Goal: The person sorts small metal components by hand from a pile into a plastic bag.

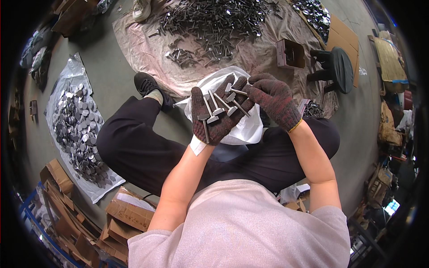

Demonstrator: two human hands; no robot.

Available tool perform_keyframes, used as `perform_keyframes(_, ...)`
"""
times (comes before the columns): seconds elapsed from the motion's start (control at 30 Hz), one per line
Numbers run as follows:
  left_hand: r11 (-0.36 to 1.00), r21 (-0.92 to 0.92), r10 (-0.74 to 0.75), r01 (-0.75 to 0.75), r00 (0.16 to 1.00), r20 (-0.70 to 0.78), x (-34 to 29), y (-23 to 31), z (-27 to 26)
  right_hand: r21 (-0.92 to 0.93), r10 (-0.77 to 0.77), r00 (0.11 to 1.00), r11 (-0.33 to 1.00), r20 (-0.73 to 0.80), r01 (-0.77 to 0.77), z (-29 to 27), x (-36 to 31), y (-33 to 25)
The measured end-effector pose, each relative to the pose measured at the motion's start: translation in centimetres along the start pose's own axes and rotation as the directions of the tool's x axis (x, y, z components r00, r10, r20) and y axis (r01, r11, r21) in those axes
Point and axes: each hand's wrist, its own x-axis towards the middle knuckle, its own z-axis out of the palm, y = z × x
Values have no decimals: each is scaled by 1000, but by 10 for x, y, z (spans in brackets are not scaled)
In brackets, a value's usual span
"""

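Note:
Both my hands wear dark knitted gloves with reddish flecks. My left hand [215, 117] is turned palm up and cradles several T-shaped metal pieces [215, 107], each a round shaft with a short crossbar. To its right, my right hand [273, 97] has thumb and fingers drawn together at the shaft end of one T-shaped metal piece [237, 91]; the exact contact is partly hidden. Below the hands, a white plastic bag [251, 130] lies spread open between my legs, and its contents are hidden by my hands.
A large pile of T-shaped metal pieces [214, 22] covers a stained cloth [138, 44] ahead. At left, round metal discs [78, 127] lie on plastic sheeting. A small box [286, 56] and a dark stool [342, 70] stand right; cardboard boxes [127, 210] sit behind left.

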Motion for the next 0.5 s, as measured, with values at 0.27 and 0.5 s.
perform_keyframes(0.27, 1000, -12, 14, -14, 1000, 26, 0, 3, -7, -278, -59, 976, 961, -212, -3, 2, -1, -9)
perform_keyframes(0.5, 996, -64, 52, -54, 998, -29, 3, 7, -19, -303, -91, 970, 953, -225, 19, 5, 1, -1)
